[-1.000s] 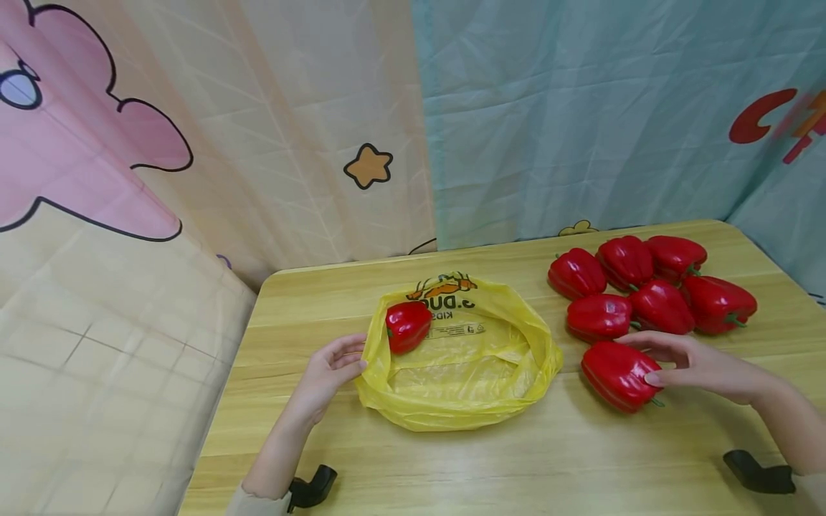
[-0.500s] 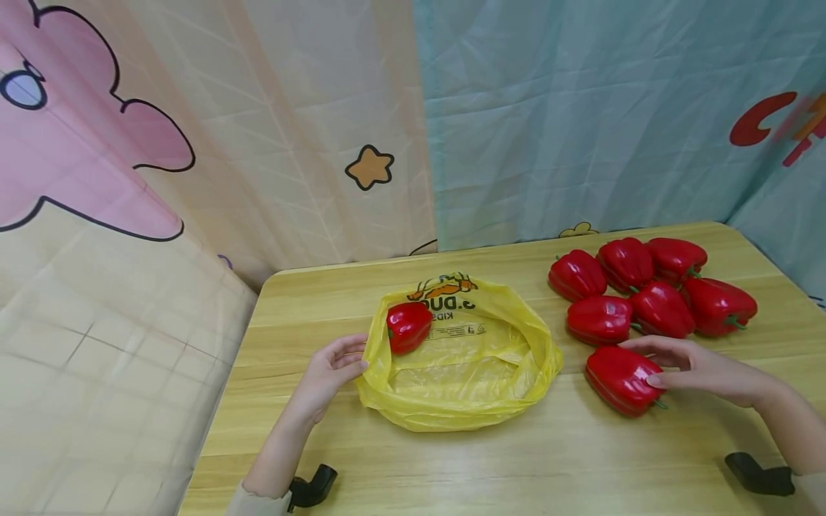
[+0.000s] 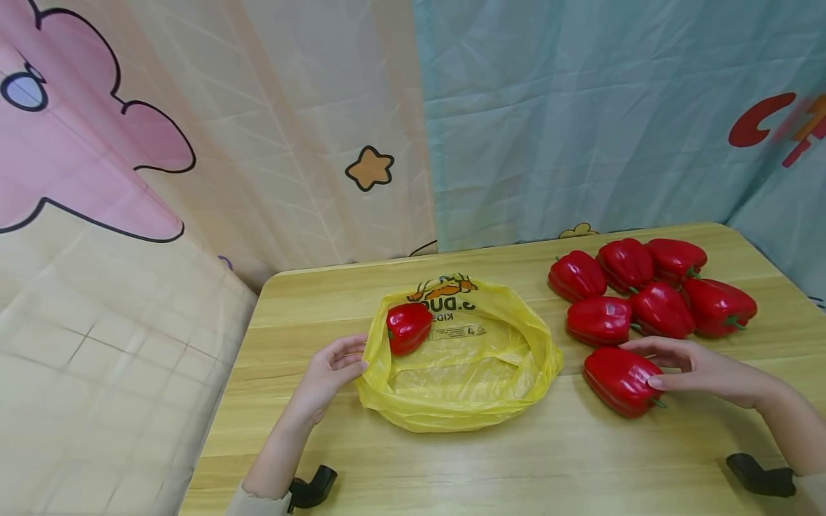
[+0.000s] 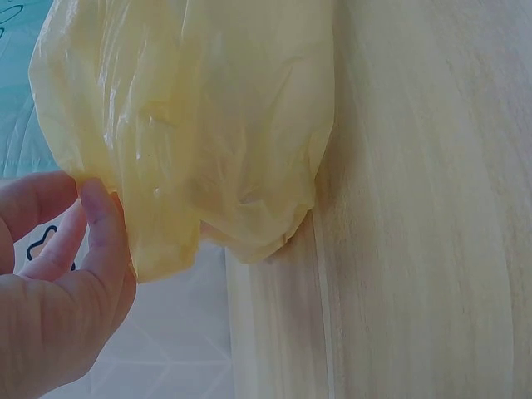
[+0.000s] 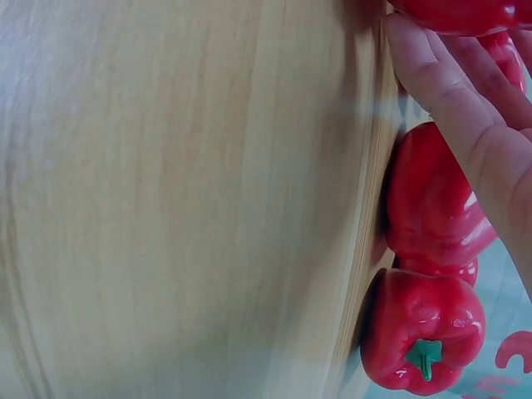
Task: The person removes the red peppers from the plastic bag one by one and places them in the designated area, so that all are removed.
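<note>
A yellow plastic bag (image 3: 452, 416) lies with its mouth spread wide on the wooden table. My left hand (image 3: 332, 373) pinches its left rim between thumb and fingers; the left wrist view shows the thin film (image 4: 216, 125) at the fingertips. Inside the bag, against its left side, sits one red bell pepper (image 3: 409, 328). To the right of the bag, my right hand (image 3: 703, 373) grips another red bell pepper (image 3: 621, 381) with the thumb on its near side and the fingers behind. Only the lower edge of this pepper (image 5: 465, 15) enters the right wrist view.
Several more red bell peppers (image 3: 661, 309) with green stems stand grouped at the table's back right, just beyond the right hand. The wooden table (image 3: 503, 473) ends at a curtain (image 3: 310, 179) along the back. Dark wrist mounts (image 3: 312, 487) sit by both forearms.
The pepper in my right hand has shifted very slightly right and toward me. My left hand and the bag have stayed where they were.
</note>
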Demonstrator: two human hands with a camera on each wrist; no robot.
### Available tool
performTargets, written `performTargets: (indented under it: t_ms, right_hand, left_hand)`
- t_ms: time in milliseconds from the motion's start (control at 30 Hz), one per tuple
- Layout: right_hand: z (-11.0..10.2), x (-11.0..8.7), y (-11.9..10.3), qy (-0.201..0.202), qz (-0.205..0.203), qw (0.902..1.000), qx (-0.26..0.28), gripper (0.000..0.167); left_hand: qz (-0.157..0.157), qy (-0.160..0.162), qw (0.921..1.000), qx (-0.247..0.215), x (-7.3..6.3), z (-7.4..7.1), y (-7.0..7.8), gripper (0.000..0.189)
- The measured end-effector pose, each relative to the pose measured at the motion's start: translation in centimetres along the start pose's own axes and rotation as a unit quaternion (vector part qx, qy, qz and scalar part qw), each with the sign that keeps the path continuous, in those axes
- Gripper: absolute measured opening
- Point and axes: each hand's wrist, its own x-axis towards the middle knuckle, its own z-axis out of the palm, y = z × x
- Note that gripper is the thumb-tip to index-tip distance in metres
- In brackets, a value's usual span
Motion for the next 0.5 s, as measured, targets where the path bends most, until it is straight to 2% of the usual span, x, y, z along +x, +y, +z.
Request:
performTargets:
  t_ms: [267, 500]
  right_hand:
    - [-0.10, -0.04, 0.02, 0.001, -0.003, 1.0000, 0.001, 0.044]
    - [-0.58, -0.42, -0.38, 0.020, -0.021, 0.9992, -0.027, 0.044]
  left_hand:
    - [-0.001, 0.001, 1.0000, 0.004, -0.04, -0.09, 0.01, 0.045]
    - [0.001, 0.002, 1.0000, 0.005, -0.02, -0.09, -0.02, 0.045]
